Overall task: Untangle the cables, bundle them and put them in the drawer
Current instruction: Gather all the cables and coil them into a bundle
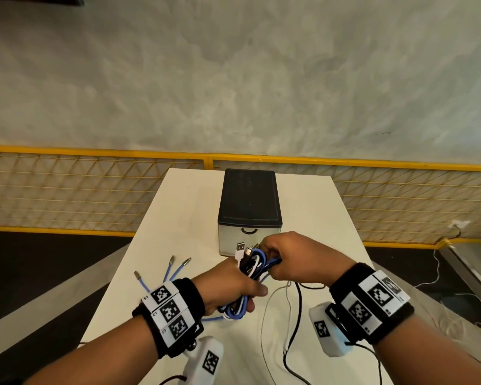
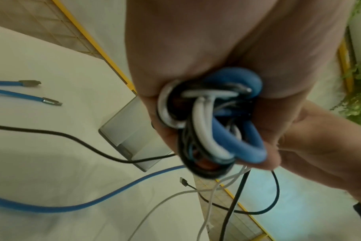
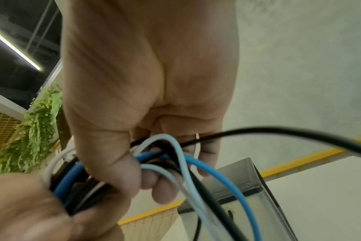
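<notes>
White table (image 1: pixel 178 218), grey wall behind, yellow mesh railing (image 1: pixel 95 190) past the far edge. Left hand (image 1: pixel 231 287) has its fingers curled tight round the cable bundle (image 1: pixel 250 276) — blue, white and black loops, held above the table just in front of the drawer unit (image 1: pixel 249 209). Right hand (image 1: pixel 292 257) pinches the top of the same bundle, fingers closed on the loops beside the USB plugs (image 1: pixel 242 250). Drawer front (image 1: pixel 249 240) is closed, right hand partly blocking it. Loose tails — three blue connector ends (image 1: pixel 172 266) lie fanned on the table left of the hands; a black cable (image 1: pixel 296 315) and a thin white cable (image 1: pixel 267 315) trail toward the near edge.
</notes>
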Demonstrator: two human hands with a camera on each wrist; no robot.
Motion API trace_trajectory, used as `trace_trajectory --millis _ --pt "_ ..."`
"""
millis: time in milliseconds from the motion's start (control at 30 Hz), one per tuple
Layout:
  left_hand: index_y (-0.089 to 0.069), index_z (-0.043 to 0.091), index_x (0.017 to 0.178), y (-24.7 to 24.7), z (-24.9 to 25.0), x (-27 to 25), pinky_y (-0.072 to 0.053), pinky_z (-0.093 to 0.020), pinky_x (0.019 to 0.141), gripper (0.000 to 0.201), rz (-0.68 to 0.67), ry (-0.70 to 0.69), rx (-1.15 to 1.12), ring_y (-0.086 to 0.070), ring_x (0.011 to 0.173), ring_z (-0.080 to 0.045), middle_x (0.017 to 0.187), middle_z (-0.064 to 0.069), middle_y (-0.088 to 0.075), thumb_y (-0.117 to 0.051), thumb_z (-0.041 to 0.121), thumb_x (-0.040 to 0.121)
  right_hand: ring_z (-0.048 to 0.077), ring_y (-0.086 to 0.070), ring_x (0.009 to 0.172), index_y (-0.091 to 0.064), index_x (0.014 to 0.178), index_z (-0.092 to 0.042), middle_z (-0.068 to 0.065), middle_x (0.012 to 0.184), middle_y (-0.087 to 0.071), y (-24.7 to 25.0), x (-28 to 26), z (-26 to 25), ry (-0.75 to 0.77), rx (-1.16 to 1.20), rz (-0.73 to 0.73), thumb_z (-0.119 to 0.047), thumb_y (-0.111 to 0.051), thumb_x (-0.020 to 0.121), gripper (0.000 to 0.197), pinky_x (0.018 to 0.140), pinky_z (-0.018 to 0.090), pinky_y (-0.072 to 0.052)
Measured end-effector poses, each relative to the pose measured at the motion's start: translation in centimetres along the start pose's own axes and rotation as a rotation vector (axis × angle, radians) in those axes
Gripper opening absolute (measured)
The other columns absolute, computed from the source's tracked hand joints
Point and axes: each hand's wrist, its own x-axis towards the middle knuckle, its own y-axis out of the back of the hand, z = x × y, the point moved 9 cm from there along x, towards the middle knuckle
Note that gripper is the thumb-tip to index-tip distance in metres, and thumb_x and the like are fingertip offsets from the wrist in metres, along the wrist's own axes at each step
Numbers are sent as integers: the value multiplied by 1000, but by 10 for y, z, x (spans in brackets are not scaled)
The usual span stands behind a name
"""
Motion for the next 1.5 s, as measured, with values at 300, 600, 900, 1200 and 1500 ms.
trace_trajectory --millis 300,600,900,1200,1500 --pt "-58 9 79 38 17 -3 -44 -24 44 15 218 -140 -85 -49 40 -17 52 -4 -47 -71 8 86 12 -62 61 -62 75 -16 1 68 -64 7 9 18 -56 184 132 -25 -66 84 13 59 30 -46" --pt "-67 13 81 31 17 3 -49 -27 53 13 268 -225 -327 -57 50 -17 58 2 -61 -67 2 88 14 -46 50 -53 84 -14 3 59 -48 -7 13 10 -201 880 322 -14 -51 94 11 51 30 -41" --pt "-64 4 115 7 26 3 -56 -28 76 36 136 -301 -308 -72 83 -16 92 -6 -74 -73 -5 81 26 -60 77 -52 94 -13 14 91 -56 -26 15 -2 -229 1405 301 -4 -46 80 17 66 35 -50" --pt "-71 2 104 6 19 5 -55 -20 71 25 187 -249 -338 -73 86 -18 94 -12 -76 -71 -5 80 19 -23 149 -20 151 -48 -6 161 -28 -59 23 14 -299 1165 -20 -98 -37 64 102 121 56 -15" --pt "-71 2 85 29 64 1 -57 -44 77 14 356 -345 -466 -67 77 -32 80 -20 -68 -63 -10 80 15 -45 138 -11 147 -51 -4 153 -42 -7 0 -4 59 1295 374 -82 -65 63 104 112 42 -39"
